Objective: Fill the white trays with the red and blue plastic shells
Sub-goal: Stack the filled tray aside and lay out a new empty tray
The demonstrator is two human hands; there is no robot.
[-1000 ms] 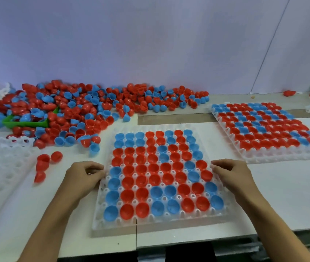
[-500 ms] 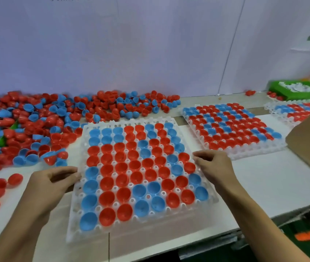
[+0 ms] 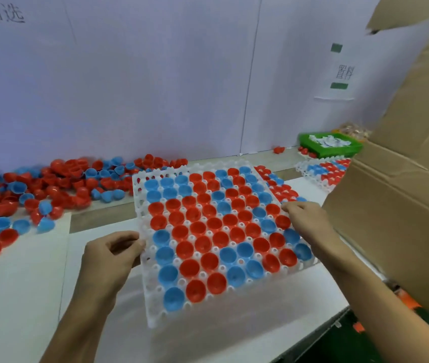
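So this white tray [image 3: 142, 260] looks fully loaded, every pocket I can see has a red or blue shell in it. The left hand [image 3: 108, 255] pinches its left edge and the right hand [image 3: 305, 218] grips the right edge, with the tray sitting over the white table [image 3: 25, 297]. More filled trays [image 3: 320, 171] sit further right by the cardboard box [image 3: 401, 205]. Still a big pile of loose shells [image 3: 51, 189] on the left, so I'd guess plenty of trays to go.

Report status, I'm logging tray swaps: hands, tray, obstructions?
Both hands, left and right, gripping filled tray edges. Cardboard box close on right.
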